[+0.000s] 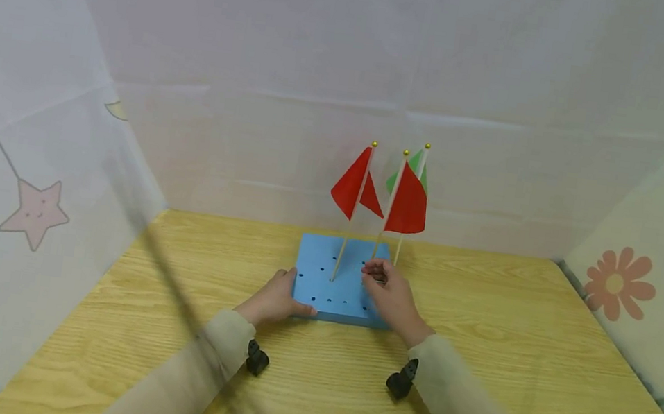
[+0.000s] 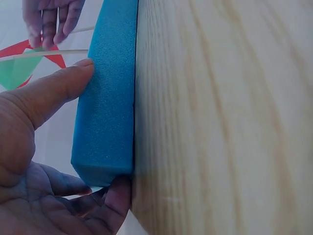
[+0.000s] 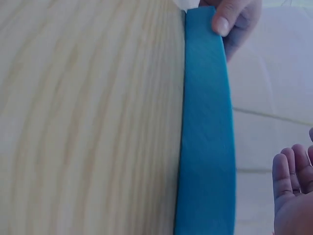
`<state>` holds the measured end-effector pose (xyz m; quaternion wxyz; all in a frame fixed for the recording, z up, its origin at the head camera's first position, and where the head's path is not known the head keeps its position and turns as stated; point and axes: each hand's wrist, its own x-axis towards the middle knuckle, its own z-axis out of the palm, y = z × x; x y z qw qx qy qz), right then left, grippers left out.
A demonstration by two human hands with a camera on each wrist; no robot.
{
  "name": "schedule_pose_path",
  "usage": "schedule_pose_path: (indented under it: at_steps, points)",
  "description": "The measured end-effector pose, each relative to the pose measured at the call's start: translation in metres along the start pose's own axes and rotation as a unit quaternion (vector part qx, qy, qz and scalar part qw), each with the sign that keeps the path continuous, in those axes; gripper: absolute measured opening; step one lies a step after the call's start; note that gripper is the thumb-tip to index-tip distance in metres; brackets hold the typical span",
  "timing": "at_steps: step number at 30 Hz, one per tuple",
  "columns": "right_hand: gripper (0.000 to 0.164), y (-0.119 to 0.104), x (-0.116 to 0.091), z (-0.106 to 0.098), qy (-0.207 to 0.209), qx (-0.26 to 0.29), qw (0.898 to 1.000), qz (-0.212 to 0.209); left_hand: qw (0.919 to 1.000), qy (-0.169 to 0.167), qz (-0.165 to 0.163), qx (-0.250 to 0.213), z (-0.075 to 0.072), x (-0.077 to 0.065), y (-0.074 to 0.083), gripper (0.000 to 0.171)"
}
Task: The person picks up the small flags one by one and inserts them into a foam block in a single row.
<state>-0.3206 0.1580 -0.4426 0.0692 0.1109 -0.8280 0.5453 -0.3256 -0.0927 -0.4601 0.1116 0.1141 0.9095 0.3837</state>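
A blue foam block (image 1: 314, 250) with small holes lies on the table. My left hand (image 1: 277, 298) grips its near left corner, thumb (image 2: 78, 73) along the front edge and fingers at the left side. My right hand (image 1: 392, 295) is over the block's right part, its fingertips pinching the lower stick of a red flag (image 1: 409, 203). Another red flag (image 1: 350, 188) stands in the block, leaning slightly right. Behind the right one rises a green flag (image 1: 415, 165), partly hidden. In the right wrist view only some fingers of the right hand (image 3: 296, 181) show.
The wood-grain table (image 1: 187, 258) extends to both sides of the block. A pale cloth wall (image 1: 251, 154) stands close behind it, with printed side cloths left and right. A blurred dark line (image 1: 171, 284) crosses the head view at the left.
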Motion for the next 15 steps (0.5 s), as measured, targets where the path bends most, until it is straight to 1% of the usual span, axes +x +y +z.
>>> schedule_pose_path:
  at_steps: [6, 10, 15]
  points:
    - [0.025, 0.003, -0.007, -0.026, 0.005, -0.018, 1.000, -0.004, 1.0000, 0.000, -0.007, -0.005, -0.002, -0.001, -0.001, 0.108]
    - [0.025, 0.011, -0.009, -0.039, 0.010, -0.048, 0.999, 0.002, 0.9999, 0.000, -0.010, 0.001, -0.002, -0.003, -0.002, 0.109]
    - [0.026, 0.022, -0.012, -0.055, 0.005, -0.076, 0.997, 0.006, 0.9999, 0.000, -0.009, 0.005, -0.003, -0.005, -0.005, 0.110]
